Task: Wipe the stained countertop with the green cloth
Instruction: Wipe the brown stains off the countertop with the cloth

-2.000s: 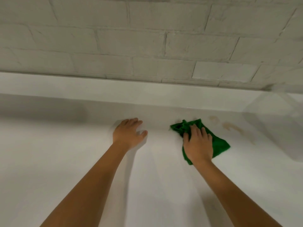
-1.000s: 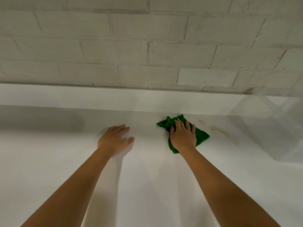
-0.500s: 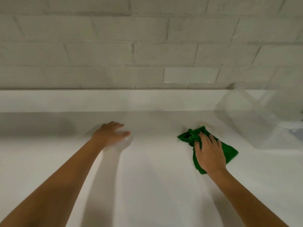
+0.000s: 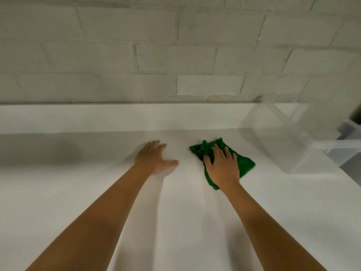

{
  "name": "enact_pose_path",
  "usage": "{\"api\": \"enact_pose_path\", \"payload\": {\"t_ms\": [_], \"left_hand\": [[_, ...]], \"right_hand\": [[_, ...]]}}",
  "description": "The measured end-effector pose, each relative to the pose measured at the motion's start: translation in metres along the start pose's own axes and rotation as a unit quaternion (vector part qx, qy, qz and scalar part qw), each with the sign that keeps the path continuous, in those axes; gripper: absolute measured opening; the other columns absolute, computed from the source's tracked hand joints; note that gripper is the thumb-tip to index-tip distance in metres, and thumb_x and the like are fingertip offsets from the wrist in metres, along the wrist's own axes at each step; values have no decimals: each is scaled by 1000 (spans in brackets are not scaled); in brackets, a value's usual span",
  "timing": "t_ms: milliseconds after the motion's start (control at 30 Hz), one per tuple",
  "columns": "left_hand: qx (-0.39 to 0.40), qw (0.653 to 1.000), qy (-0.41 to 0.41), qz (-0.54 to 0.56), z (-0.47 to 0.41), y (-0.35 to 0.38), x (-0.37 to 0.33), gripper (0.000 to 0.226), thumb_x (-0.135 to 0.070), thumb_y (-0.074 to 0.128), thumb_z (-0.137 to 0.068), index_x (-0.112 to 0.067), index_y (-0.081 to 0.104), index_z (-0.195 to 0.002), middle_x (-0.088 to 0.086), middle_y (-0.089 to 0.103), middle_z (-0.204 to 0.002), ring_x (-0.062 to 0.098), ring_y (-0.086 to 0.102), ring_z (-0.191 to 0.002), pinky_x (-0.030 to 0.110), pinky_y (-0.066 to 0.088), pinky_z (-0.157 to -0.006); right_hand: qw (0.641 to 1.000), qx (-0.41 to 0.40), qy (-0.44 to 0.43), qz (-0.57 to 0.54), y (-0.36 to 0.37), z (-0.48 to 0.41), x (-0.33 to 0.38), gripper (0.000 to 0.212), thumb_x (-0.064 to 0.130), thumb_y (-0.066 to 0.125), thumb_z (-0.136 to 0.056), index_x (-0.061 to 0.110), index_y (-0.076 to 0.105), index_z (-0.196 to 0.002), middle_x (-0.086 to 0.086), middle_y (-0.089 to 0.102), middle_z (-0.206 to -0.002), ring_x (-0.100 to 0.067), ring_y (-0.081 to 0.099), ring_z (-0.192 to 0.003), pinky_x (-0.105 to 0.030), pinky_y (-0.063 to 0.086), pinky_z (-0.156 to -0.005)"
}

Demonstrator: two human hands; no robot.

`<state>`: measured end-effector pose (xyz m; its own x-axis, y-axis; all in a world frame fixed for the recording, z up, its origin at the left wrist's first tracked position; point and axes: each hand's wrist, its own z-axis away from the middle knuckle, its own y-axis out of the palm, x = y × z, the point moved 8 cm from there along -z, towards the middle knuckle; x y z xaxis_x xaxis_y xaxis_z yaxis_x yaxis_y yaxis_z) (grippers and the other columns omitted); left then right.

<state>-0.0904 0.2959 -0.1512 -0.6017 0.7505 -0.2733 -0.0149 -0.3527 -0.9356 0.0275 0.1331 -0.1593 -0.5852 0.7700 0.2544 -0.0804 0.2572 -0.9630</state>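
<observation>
The person's right hand [image 4: 222,169] is pressing flat on the green cloth [image 4: 246,164], fingers spread and nearly straight rather than curling round it. The cloth is lying bunched on the white tabletop [image 4: 175,222], toward the back. At the cloth's 9 o'clock, apart from it, the left hand [image 4: 154,159] is resting palm down on the tabletop, fingers loose, holding nothing. A clear plastic box [image 4: 283,137] is sitting at the cloth's 2 o'clock.

Middle of green cloth [image 4: 245,163] hidden under right hand [image 4: 222,169]; clear bin [image 4: 283,145] at right edge of surface [image 4: 175,212] blurry, cut off by frame.
</observation>
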Motion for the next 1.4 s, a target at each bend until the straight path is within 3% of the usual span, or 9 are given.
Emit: {"api": "enact_pose_path", "payload": {"t_ms": [100, 200, 433, 600, 767, 967, 1133, 1267, 1400], "left_hand": [[-1, 1000, -2, -18, -4, 0, -2, 81, -66, 48, -82, -30, 18, -149, -4, 7, -159, 22, 4, -147, 36, 8, -119], [3, 1000, -4, -26, -7, 0, -3, 81, -67, 50, -81, -32, 21, -148, -5, 10, -159, 22, 8, -147, 38, 12, -118], [14, 999, 1, -38, -9, 4, -2, 82, -68, 48, -81, -32, 18, -148, -5, 7, -160, 21, 6, -147, 39, 11, -119], [13, 999, 0, -35, -12, 0, -4, 82, -67, 49, -81, -32, 18, -148, -6, 7, -160, 21, 6, -147, 37, 10, -120], [26, 999, -7, -46, -12, 2, 0, 84, -70, 48, -80, -34, 16, -148, -7, 6, -160, 20, 6, -147, 40, 11, -120], [23, 999, -9, -34, -9, 2, -2, 83, -69, 50, -79, -35, 18, -148, -9, 7, -159, 19, 6, -147, 37, 10, -119], [22, 999, -2, -29, -8, 2, -3, 82, -67, 50, -80, -34, 18, -148, -8, 6, -160, 19, 5, -147, 36, 10, -118], [14, 999, -5, -37, -7, 1, -4, 72, -63, 41, -88, -33, 18, -148, -8, 6, -159, 19, 5, -147, 34, 8, -118], [-5, 995, 31, -96, -3, -5, -14, 47, -24, 22, -102, -21, 14, -149, 2, 6, -160, 23, 4, -147, 36, 10, -117]], "right_hand": [[998, -26, -34, -40, -10, 18, -25, 46, 35, 34, -96, 13, 36, -137, -7, 37, -146, -25, 26, -137, -41, 15, -114], [998, -50, 21, -40, -22, 12, -69, 45, 32, 34, -96, 10, 37, -136, -11, 40, -143, -27, 30, -135, -43, 19, -113], [992, -1, 128, -16, -12, -50, -84, 52, 33, 20, -98, 11, 15, -145, -6, 16, -154, -27, 7, -142, -42, 7, -115], [998, 3, 40, -39, 0, -71, -26, 50, 34, 22, -98, 14, 20, -144, -5, 20, -153, -26, 11, -141, -41, 9, -115], [994, 11, -76, -78, -2, -27, -3, 44, 36, 31, -97, 20, 33, -138, -2, 34, -147, -22, 24, -137, -35, 18, -112], [999, -30, -16, -14, -26, -30, -64, 39, 34, 37, -94, 16, 43, -128, -7, 52, -131, -26, 44, -118, -36, 33, -96], [998, -23, 54, -7, -11, -71, -60, 49, 38, 29, -95, 16, 29, -139, -5, 31, -148, -28, 22, -137, -41, 16, -112], [999, 13, 31, -6, 7, -84, -23, 56, 47, 24, -94, 22, 19, -144, -1, 16, -155, -30, 7, -141, -45, 6, -115], [998, 37, -48, 6, 18, -63, 17, 60, 56, 20, -92, 26, 18, -144, 2, 14, -155, -26, 5, -142, -42, 6, -115]]}}
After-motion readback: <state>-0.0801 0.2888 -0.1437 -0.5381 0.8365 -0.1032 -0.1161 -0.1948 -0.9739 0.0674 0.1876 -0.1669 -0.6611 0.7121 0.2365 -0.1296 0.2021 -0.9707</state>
